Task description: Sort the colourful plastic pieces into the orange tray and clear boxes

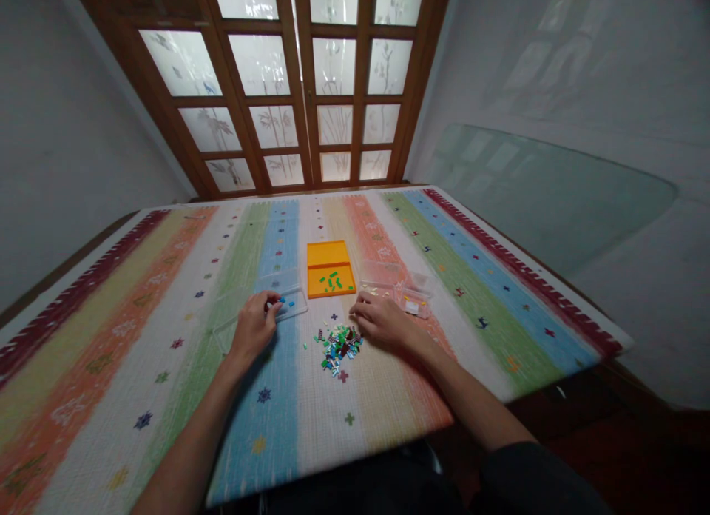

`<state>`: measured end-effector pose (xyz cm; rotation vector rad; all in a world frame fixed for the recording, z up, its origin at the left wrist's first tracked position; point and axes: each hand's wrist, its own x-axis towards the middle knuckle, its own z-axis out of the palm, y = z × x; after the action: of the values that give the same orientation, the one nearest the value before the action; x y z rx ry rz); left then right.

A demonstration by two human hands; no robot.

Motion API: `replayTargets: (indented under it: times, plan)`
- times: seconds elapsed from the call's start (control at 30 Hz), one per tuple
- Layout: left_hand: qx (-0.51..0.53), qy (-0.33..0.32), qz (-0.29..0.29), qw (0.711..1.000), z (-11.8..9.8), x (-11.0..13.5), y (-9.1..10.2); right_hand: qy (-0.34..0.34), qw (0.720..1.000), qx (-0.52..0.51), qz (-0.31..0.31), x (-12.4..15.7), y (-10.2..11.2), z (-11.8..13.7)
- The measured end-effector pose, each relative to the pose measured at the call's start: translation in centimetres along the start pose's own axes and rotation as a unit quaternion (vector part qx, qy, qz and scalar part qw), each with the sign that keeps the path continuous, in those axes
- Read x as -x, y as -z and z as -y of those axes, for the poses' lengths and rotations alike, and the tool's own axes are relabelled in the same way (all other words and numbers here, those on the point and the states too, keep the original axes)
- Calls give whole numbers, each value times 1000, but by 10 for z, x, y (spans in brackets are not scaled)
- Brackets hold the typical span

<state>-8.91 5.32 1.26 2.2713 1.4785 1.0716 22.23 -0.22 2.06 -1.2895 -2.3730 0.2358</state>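
Note:
A pile of small coloured plastic pieces [337, 346] lies on the striped cloth [166, 337] in front of me. My left hand [254, 327] is curled at the edge of a clear tray [288, 302] that has a few blue pieces in it; its fingertips are pinched together there. My right hand [381, 321] rests knuckles up just right of the pile, fingers bent, beside another clear tray [410, 297] with yellow pieces. An orange tray [329, 269] with green pieces sits behind the pile.
The cloth covers a table that ends near my body and at the right edge [555, 367]. A wooden door with frosted glass panes [310, 86] stands behind the table. Grey walls flank both sides.

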Motion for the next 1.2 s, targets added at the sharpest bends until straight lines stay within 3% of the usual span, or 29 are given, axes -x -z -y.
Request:
replayTargets:
  times: [0.27,0.73,1.0,1.2]
  plan:
    - [-57,1,33,998,4,-1,-6,1,1000,20,14,0,1,2]
    - [-57,61,-5,996,5,-2,-8,0,998,43,39,-1,-2,1]
    - [-17,70,-42,997,-1,-4,-6,4,999,32,32,1,1,3]
    - [34,46,-111,992,-19,-2,5,4,999,25,29,1,-2,0]
